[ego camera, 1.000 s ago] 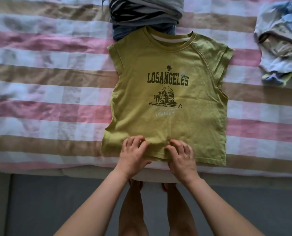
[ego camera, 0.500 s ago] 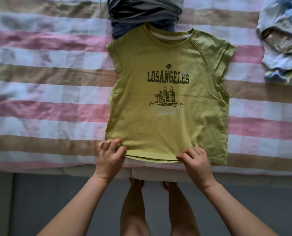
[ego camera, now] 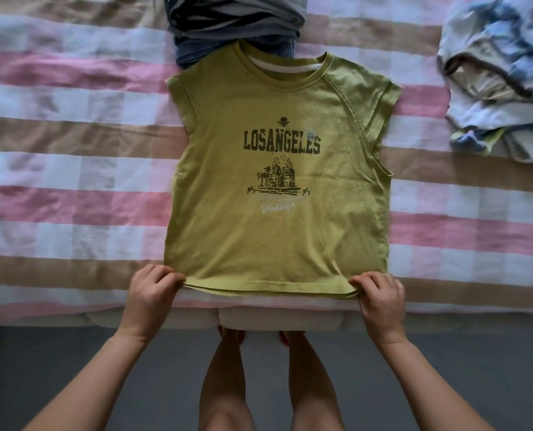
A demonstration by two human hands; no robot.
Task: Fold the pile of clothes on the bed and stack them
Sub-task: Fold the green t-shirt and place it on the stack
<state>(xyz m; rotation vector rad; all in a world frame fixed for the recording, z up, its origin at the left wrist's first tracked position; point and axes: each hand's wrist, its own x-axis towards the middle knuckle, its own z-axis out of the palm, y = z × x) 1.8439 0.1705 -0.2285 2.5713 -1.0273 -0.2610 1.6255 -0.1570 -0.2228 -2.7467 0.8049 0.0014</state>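
We look down on a bed (ego camera: 72, 169) that fills the upper part of the view, spread with a crumpled cover (ego camera: 464, 231) in broad bands of pink, tan and white, crossed by paler columns so that it reads as a loose check. Along its near side we see the pale mattress edge (ego camera: 72, 320), and below that a plain grey floor (ego camera: 56, 377). The light is soft and rather dim, with no hard shadows on the cover.

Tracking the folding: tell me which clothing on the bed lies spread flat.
The green LOSANGELES T-shirt, hem gripped by the left hand and right hand. The dark stack beyond its collar is folded; the pale heap at right is crumpled.
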